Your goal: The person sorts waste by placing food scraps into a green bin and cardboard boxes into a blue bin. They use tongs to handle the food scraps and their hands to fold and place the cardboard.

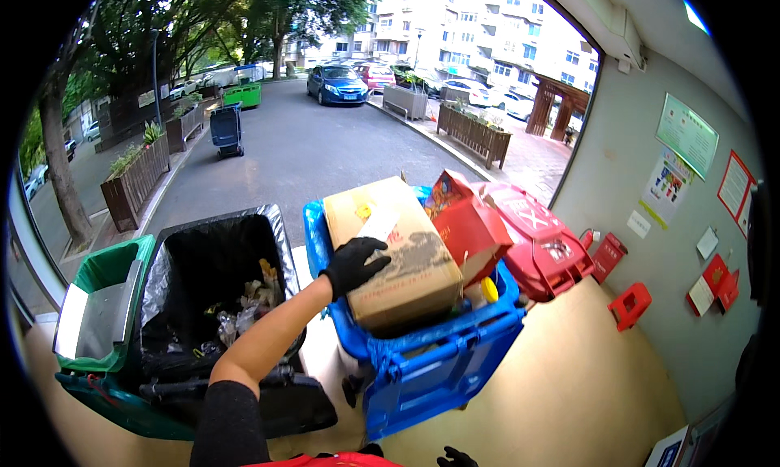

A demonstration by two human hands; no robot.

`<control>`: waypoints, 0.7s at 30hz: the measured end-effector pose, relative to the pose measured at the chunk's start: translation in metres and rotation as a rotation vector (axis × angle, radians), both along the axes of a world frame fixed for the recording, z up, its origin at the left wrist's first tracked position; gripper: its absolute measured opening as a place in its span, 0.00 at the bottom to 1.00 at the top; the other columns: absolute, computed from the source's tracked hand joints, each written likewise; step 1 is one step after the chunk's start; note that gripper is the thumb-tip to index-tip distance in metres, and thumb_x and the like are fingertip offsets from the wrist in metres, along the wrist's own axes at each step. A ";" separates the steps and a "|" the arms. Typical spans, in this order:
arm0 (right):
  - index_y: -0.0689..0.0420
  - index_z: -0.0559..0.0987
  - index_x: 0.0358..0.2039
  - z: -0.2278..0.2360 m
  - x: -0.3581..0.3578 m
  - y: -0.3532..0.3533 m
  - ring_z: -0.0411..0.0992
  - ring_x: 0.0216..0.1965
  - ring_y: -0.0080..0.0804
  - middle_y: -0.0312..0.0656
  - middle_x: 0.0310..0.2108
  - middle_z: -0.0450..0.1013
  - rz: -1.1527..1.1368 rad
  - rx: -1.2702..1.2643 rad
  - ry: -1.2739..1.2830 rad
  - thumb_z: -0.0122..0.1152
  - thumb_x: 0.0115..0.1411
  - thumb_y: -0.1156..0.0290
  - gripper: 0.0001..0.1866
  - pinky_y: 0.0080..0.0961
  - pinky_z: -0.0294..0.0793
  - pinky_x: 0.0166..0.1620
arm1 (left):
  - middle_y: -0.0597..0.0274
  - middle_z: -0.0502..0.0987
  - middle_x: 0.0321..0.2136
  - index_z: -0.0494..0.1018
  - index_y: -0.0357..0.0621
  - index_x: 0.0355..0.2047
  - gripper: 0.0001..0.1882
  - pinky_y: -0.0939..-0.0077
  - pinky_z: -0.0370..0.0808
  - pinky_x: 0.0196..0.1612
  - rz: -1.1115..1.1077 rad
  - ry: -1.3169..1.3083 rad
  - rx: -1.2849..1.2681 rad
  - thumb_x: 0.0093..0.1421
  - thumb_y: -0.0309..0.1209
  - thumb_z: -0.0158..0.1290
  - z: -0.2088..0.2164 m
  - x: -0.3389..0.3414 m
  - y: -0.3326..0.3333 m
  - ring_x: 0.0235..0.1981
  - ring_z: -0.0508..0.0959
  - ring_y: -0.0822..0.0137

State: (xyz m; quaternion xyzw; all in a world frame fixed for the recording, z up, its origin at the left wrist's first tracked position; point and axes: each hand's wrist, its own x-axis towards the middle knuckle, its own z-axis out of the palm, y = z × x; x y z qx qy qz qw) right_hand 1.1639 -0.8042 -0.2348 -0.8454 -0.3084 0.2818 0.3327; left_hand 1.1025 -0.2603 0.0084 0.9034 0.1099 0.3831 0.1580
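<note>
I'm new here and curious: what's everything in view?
blue bin: 1, blue, centre
cardboard box: 1, brown, atop it
carton: 1, red, beside the box
lidded bin: 1, red, right
open bin: 1, black, left
rubbish: uncounted, mixed, inside it
side container: 1, green, far left
stool: 1, red, right floor
notices: several, mixed, right wall
outdoor bins: 2, dark and green, road
cars: several, mixed, outside
planters: several, brown, roadside
trees: several, green, upper left
buildings: uncounted, pale, background
left hand: 1, black glove, on the box
right hand: 1, black glove, lower edge
</note>
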 end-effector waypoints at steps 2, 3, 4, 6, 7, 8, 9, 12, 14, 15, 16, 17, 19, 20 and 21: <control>0.54 0.76 0.57 0.006 0.024 0.013 0.78 0.46 0.44 0.52 0.50 0.77 -0.012 -0.029 -0.034 0.66 0.60 0.52 0.29 0.37 0.77 0.49 | 0.50 0.80 0.43 0.77 0.42 0.46 0.18 0.60 0.73 0.53 0.118 -0.069 0.001 0.64 0.42 0.57 -0.014 0.038 0.083 0.48 0.78 0.50; 0.54 0.77 0.57 0.022 0.035 0.015 0.78 0.46 0.44 0.52 0.50 0.77 -0.059 -0.049 -0.028 0.65 0.60 0.52 0.29 0.37 0.77 0.49 | 0.49 0.80 0.44 0.77 0.41 0.47 0.20 0.60 0.73 0.53 0.171 0.010 -0.095 0.64 0.45 0.55 -0.007 0.064 0.110 0.48 0.78 0.49; 0.54 0.77 0.57 0.035 0.043 0.016 0.78 0.46 0.45 0.52 0.49 0.78 -0.112 -0.072 -0.020 0.65 0.60 0.52 0.28 0.37 0.77 0.49 | 0.49 0.80 0.45 0.77 0.40 0.48 0.23 0.60 0.73 0.53 0.215 0.096 -0.190 0.65 0.47 0.54 -0.003 0.088 0.135 0.49 0.77 0.48; 0.53 0.77 0.57 0.035 0.067 0.014 0.78 0.45 0.44 0.50 0.48 0.78 -0.151 -0.065 -0.075 0.65 0.60 0.53 0.27 0.37 0.78 0.49 | 0.46 0.79 0.48 0.76 0.38 0.49 0.27 0.58 0.72 0.55 0.319 0.149 -0.166 0.66 0.51 0.49 -0.007 0.122 0.199 0.51 0.77 0.47; 0.52 0.77 0.56 0.031 0.078 0.018 0.78 0.45 0.44 0.50 0.48 0.78 -0.145 -0.058 -0.094 0.65 0.60 0.53 0.27 0.37 0.78 0.48 | 0.46 0.79 0.48 0.76 0.39 0.50 0.27 0.57 0.71 0.56 0.499 0.156 -0.145 0.67 0.52 0.45 -0.026 0.122 0.241 0.52 0.76 0.47; 0.52 0.77 0.56 0.027 0.090 0.023 0.79 0.44 0.43 0.49 0.47 0.79 -0.123 -0.081 -0.145 0.65 0.60 0.53 0.26 0.37 0.78 0.48 | 0.45 0.78 0.48 0.75 0.39 0.50 0.28 0.55 0.70 0.57 0.681 0.158 -0.117 0.68 0.52 0.42 -0.043 0.117 0.284 0.52 0.76 0.46; 0.51 0.77 0.56 0.026 0.102 0.027 0.79 0.44 0.42 0.48 0.47 0.79 -0.113 -0.101 -0.203 0.65 0.60 0.53 0.26 0.37 0.78 0.48 | 0.45 0.78 0.49 0.74 0.40 0.52 0.29 0.54 0.69 0.59 0.686 0.256 -0.131 0.69 0.52 0.40 -0.052 0.110 0.322 0.54 0.75 0.46; 0.50 0.78 0.55 0.022 0.118 0.025 0.79 0.41 0.39 0.45 0.46 0.79 -0.128 -0.187 -0.321 0.64 0.61 0.54 0.24 0.35 0.79 0.46 | 0.45 0.75 0.54 0.71 0.41 0.57 0.32 0.53 0.63 0.64 0.611 0.558 -0.154 0.71 0.53 0.33 -0.070 0.129 0.370 0.59 0.72 0.46; 0.50 0.79 0.54 0.030 0.116 0.017 0.79 0.40 0.39 0.45 0.46 0.79 -0.172 -0.268 -0.278 0.64 0.61 0.54 0.24 0.35 0.79 0.45 | 0.42 0.73 0.57 0.71 0.41 0.58 0.35 0.56 0.63 0.65 0.543 0.657 -0.360 0.71 0.55 0.30 -0.072 0.168 0.358 0.62 0.69 0.46; 0.51 0.79 0.54 0.039 0.122 0.022 0.79 0.40 0.40 0.45 0.46 0.79 -0.146 -0.289 -0.269 0.64 0.61 0.54 0.23 0.35 0.79 0.45 | 0.38 0.73 0.56 0.73 0.38 0.56 0.38 0.56 0.65 0.63 0.471 0.693 -0.410 0.70 0.58 0.30 -0.068 0.165 0.366 0.61 0.69 0.43; 0.51 0.79 0.54 0.036 0.125 0.020 0.79 0.40 0.40 0.45 0.46 0.79 -0.120 -0.257 -0.302 0.63 0.61 0.54 0.23 0.35 0.79 0.45 | 0.37 0.75 0.54 0.75 0.35 0.53 0.41 0.58 0.67 0.60 0.468 0.684 -0.454 0.68 0.62 0.34 -0.065 0.169 0.360 0.58 0.73 0.42; 0.51 0.79 0.54 0.030 0.129 0.017 0.79 0.40 0.40 0.45 0.46 0.79 -0.090 -0.225 -0.334 0.63 0.61 0.54 0.23 0.36 0.79 0.45 | 0.39 0.77 0.51 0.76 0.34 0.52 0.42 0.59 0.68 0.59 0.408 0.690 -0.503 0.66 0.64 0.37 -0.059 0.169 0.360 0.55 0.75 0.46; 0.51 0.79 0.54 0.029 0.143 0.020 0.78 0.40 0.41 0.45 0.46 0.79 -0.047 -0.168 -0.326 0.63 0.62 0.54 0.23 0.36 0.78 0.45 | 0.45 0.81 0.45 0.76 0.33 0.51 0.43 0.63 0.72 0.53 0.337 0.722 -0.463 0.60 0.67 0.47 -0.031 0.152 0.365 0.46 0.79 0.59; 0.51 0.78 0.54 0.036 0.149 0.028 0.78 0.40 0.41 0.45 0.46 0.79 -0.058 -0.156 -0.289 0.62 0.62 0.55 0.23 0.37 0.78 0.45 | 0.50 0.81 0.45 0.76 0.33 0.51 0.39 0.65 0.73 0.51 0.214 0.683 -0.613 0.59 0.60 0.56 -0.009 0.148 0.356 0.45 0.78 0.64; 0.51 0.78 0.54 0.034 0.158 0.028 0.78 0.40 0.41 0.46 0.45 0.78 -0.059 -0.193 -0.298 0.62 0.62 0.55 0.23 0.37 0.78 0.45 | 0.54 0.81 0.43 0.76 0.34 0.51 0.32 0.68 0.74 0.49 0.242 0.615 -0.801 0.57 0.50 0.63 0.014 0.144 0.342 0.43 0.78 0.66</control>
